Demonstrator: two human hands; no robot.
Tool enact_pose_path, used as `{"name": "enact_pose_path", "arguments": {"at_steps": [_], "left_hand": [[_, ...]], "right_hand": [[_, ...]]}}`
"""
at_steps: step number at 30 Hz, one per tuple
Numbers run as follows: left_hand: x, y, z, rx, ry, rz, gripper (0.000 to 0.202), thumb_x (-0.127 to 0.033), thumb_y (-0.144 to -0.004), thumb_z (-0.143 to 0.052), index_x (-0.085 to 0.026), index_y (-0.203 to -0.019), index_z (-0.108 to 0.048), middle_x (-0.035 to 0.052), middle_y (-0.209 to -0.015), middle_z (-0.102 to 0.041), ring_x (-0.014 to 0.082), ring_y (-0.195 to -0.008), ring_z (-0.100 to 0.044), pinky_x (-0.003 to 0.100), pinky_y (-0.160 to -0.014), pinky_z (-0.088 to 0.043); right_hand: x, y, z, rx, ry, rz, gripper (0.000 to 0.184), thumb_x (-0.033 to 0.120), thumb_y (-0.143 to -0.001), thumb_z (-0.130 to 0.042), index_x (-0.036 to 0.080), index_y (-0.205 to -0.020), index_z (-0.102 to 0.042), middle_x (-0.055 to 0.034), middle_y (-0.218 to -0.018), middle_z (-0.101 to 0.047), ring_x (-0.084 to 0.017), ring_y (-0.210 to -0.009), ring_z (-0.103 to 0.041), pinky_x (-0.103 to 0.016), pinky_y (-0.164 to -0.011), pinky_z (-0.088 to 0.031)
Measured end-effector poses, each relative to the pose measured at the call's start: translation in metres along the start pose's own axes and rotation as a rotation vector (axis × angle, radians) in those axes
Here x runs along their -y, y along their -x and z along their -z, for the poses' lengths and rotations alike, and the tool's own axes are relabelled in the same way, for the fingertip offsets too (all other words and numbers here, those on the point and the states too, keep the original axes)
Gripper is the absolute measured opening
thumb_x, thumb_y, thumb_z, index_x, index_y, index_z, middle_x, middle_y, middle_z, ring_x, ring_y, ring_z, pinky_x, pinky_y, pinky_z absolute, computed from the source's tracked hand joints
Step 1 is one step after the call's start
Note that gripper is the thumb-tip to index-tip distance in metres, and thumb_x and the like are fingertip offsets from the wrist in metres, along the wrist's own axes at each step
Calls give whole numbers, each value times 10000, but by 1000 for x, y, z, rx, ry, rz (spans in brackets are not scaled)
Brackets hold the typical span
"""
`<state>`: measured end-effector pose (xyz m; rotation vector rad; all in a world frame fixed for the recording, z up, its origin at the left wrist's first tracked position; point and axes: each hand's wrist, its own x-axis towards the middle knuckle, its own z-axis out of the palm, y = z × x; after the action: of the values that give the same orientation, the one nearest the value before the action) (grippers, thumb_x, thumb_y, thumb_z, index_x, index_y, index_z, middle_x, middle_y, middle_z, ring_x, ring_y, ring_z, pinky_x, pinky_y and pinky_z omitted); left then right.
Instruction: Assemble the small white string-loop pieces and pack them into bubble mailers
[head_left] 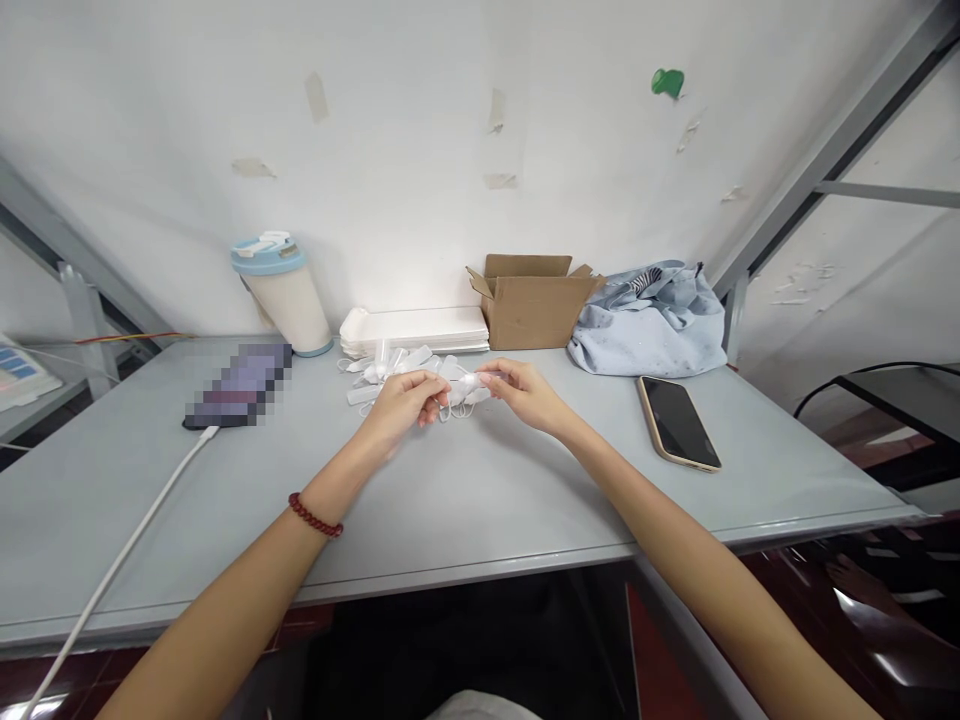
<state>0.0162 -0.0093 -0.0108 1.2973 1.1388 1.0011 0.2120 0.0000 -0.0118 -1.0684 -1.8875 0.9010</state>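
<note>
At the middle of the grey tabletop, the person's two hands meet over a small clear-and-white piece. The right hand has its fingers narrowed around one end of it; the left hand pinches at a white cord on the other side, fingers drawn close together. A loose pile of similar pieces crowds just beyond the left hand, its tangled cords partly hidden by the fingers. Behind it, a stack of flat white items and an open cardboard box stand side by side, blocking the way to the wall. A lidded cup leans toward the left in view, beyond a phone with a white cable. To the right sit a pale blue cloth bag and a dark-screened phone.
</note>
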Motion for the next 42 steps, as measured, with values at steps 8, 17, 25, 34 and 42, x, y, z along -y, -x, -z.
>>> {"name": "enact_pose_path", "arguments": {"at_steps": [8,17,25,34,42], "left_hand": [[1,-1,2,16,39,14,193,-319,-732,-614,-129,-697,-608,11,-652,-579,60,-471,-452,210,-445,-290],[0,0,2,32,78,27,175,-299,-728,-619,-129,-689,-603,9,-648,-567,59,-474,-449,211,-449,-283],[-1,0,2,27,87,46,161,-292,-720,-622,-133,-697,-611,4,-647,-562,59,-470,-443,212,-455,-289],[1,-1,3,36,88,43,158,-287,-722,-619,-131,-694,-614,10,-655,-565,64,-475,-450,214,-453,-291],[0,-1,2,42,89,42,159,-289,-722,-616,-133,-693,-615,7,-655,-565,65,-480,-448,219,-462,-296]], "right_hand": [[0,0,0,-2,9,14,235,309,-880,-489,142,-944,-641,-40,-856,-646,-104,-664,-500,-247,-617,-390],[0,-1,0,-1,-8,24,231,306,-878,-491,144,-942,-644,-46,-878,-649,-115,-712,-524,-252,-636,-393],[1,0,0,-2,2,-2,217,287,-876,-490,142,-943,-638,-47,-889,-650,-109,-694,-512,-252,-645,-399],[1,0,0,-7,-6,2,217,291,-872,-490,144,-941,-634,-51,-893,-652,-114,-695,-518,-258,-649,-408],[-1,-1,0,-15,-12,5,242,313,-874,-491,141,-959,-639,-60,-912,-658,-121,-714,-523,-269,-667,-418]]}}
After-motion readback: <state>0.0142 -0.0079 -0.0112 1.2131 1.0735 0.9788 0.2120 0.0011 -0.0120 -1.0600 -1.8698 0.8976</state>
